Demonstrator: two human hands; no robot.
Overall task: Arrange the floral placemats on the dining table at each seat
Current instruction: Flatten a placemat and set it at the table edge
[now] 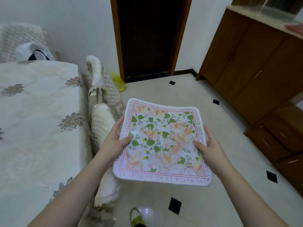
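Observation:
A square floral placemat (162, 141), white with green leaves, peach flowers and a pink lettered border, is held flat in the air over the floor. My left hand (114, 138) grips its left edge, thumb on top. My right hand (208, 145) grips its right edge the same way. The dining table (37, 112), under a cream embroidered tablecloth, lies to the left of the placemat. No placemat shows on the visible part of the table.
Chairs with quilted cream covers (103, 125) stand along the table's right side, close to my left hand. A dark doorway (147, 35) is ahead, and wooden cabinets (255, 63) line the right wall. A yellow bag (119, 81) lies on the tiled floor (180, 92).

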